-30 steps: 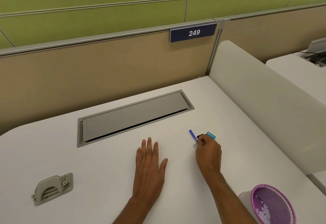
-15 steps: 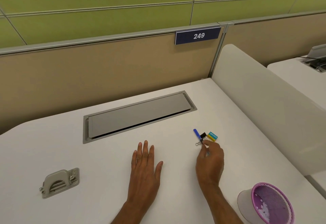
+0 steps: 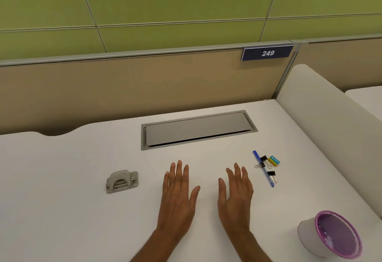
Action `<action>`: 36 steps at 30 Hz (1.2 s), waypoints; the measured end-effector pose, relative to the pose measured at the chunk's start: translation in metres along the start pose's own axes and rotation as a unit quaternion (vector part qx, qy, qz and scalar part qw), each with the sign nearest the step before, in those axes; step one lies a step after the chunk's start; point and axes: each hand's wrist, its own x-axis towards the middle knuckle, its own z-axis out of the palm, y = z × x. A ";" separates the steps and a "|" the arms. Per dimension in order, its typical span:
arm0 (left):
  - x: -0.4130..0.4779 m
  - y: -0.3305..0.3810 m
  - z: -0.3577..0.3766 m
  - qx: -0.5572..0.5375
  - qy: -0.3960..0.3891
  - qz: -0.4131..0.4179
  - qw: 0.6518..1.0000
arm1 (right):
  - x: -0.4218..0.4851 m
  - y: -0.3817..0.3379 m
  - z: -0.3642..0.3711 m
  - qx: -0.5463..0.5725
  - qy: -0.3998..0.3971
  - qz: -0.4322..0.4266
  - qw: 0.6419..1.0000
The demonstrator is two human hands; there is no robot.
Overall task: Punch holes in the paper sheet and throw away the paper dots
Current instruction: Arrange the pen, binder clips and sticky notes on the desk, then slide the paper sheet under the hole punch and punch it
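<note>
Head view: white worktop (image 3: 62,179) is running up to a beige partition, with a green panelled wall behind it. Left hand (image 3: 177,195) is lying palm down on the worktop near the front centre, fingers straight and close together; its grip is holding nothing. Right hand (image 3: 235,197) is sitting just beside it, also palm down, fingers straight and slightly fanned; its grip is likewise holding nothing, and whether the palm is touching the surface cannot be told. Grey hole punch (image 3: 122,181) is resting flat on the worktop to the left of the left hand, apart from it. Purple mesh bin (image 3: 307,237) is standing at the front right corner, well apart from both hands, with small pale specks (image 3: 326,239) lying inside. To the right of the right hand a blue pen (image 3: 268,179) is lying lengthwise, with three black binder clips (image 3: 271,174) touching or just beside it and a small yellow-and-teal box (image 3: 273,161) beside the far clips. Grey cable hatch (image 3: 198,130) is sitting closed in the worktop beyond the hands. A dark blue plate (image 3: 267,53) on the partition rail is reading 249.
</note>
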 end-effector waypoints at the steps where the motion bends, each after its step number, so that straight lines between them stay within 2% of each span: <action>1: -0.006 -0.005 -0.007 0.000 -0.001 -0.005 1.000 | -0.004 -0.006 0.000 -0.002 -0.011 -0.006 1.000; 12: -0.091 -0.100 -0.083 0.027 0.023 -0.091 0.995 | -0.056 -0.088 0.000 -0.015 -0.073 -0.077 0.994; 22: -0.138 -0.173 -0.149 0.015 0.059 -0.107 0.992 | -0.107 -0.171 0.003 -0.011 -0.073 -0.096 0.993; 26: -0.155 -0.193 -0.176 0.018 0.076 -0.122 0.989 | -0.123 -0.199 0.001 -0.011 -0.070 -0.119 0.990; 36: -0.190 -0.216 -0.204 0.051 0.094 -0.182 0.977 | -0.146 -0.241 0.005 0.016 -0.122 -0.166 0.978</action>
